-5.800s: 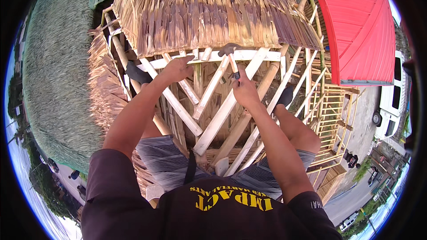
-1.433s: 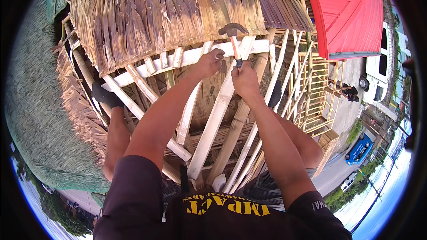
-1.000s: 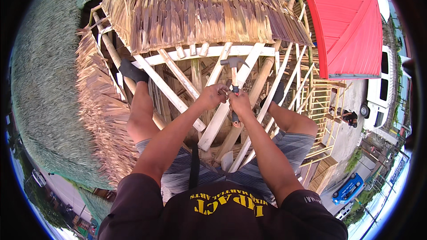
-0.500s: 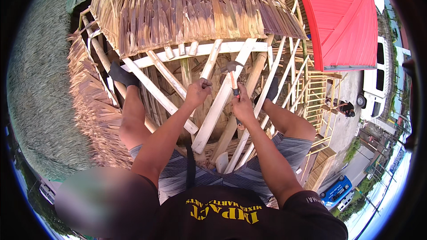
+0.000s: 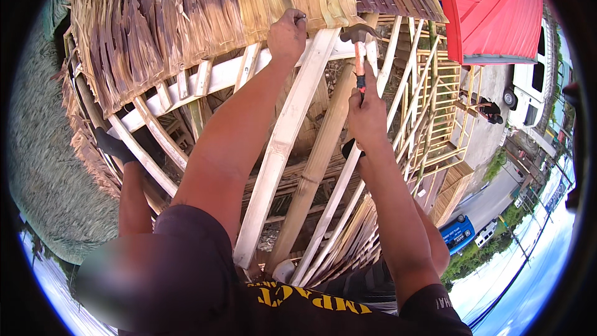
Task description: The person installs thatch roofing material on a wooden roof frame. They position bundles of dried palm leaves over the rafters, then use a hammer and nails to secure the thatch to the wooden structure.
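My right hand [image 5: 368,118] is closed around the handle of a claw hammer [image 5: 359,56]. The hammer's head points up, close to the lower edge of the palm-leaf thatch [image 5: 186,18]. My left hand [image 5: 287,36] reaches over that edge with the fingertips pinched together. A small dark bit shows at the fingertips, too small to name. Under my hands a pale wooden rafter [image 5: 289,121] slopes down from the thatch, and a thicker bamboo pole [image 5: 320,165] runs beside it. A white curved batten [image 5: 217,81] crosses beneath the thatch.
Gaps open between the rafters. My left foot [image 5: 115,145] rests on the frame at the left. Grey thatch [image 5: 46,168] lies beyond it. To the right are a red metal roof [image 5: 491,12], a bamboo railing [image 5: 444,96], a white van [image 5: 532,81] and another person [image 5: 489,110] below.
My body leans farther forward. Both hands have moved up toward the thatch, the left onto its lower edge. The hammer has moved up and right with my right hand.
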`<state>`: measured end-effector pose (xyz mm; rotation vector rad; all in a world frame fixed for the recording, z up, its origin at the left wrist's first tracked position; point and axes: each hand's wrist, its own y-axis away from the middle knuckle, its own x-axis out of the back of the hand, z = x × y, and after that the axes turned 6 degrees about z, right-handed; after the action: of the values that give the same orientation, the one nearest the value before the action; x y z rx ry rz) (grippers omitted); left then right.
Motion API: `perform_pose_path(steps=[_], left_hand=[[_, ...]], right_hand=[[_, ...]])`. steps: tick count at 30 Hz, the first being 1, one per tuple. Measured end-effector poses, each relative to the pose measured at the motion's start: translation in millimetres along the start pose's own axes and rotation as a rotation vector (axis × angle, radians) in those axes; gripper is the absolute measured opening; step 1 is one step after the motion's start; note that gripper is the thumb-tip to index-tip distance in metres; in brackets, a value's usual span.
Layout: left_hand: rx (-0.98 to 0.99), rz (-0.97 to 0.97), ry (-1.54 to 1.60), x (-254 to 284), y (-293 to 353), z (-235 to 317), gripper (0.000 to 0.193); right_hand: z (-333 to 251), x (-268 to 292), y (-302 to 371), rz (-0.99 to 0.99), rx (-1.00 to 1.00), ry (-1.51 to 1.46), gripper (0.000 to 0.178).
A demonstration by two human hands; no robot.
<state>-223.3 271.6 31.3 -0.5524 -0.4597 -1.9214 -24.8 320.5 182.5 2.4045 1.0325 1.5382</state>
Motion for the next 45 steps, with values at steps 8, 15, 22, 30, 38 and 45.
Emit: perform_pose_path(steps=[8, 15, 22, 30, 38, 45], left_hand=[[-0.149, -0.103, -0.156, 89, -25, -96, 0.018], [-0.121, -0.224, -0.09, 95, -23, -123, 0.021], [-0.108, -0.212, -0.167, 95, -22, -121, 0.018], [-0.165, -0.204, 0.053, 99, -28, -131, 0.049], [0.079, -0.366, 0.225, 102, -40, -140, 0.072], [0.175, -0.558, -0.031, 253, 32, -102, 0.053]], right_hand=[[-15, -46, -17, -0.151, 0.132, -0.146, 0.07], [-61, -69, -11, -0.1, 0.535, -0.165, 0.085], [-95, -78, -28, -0.285, 0.422, 0.147, 0.084], [-125, -70, -36, -0.396, 0.347, 0.434, 0.074], [-119, -71, -33, -0.466, 0.38, 0.472, 0.074], [-154, -44, 41, -0.16, 0.331, 0.177, 0.052]])
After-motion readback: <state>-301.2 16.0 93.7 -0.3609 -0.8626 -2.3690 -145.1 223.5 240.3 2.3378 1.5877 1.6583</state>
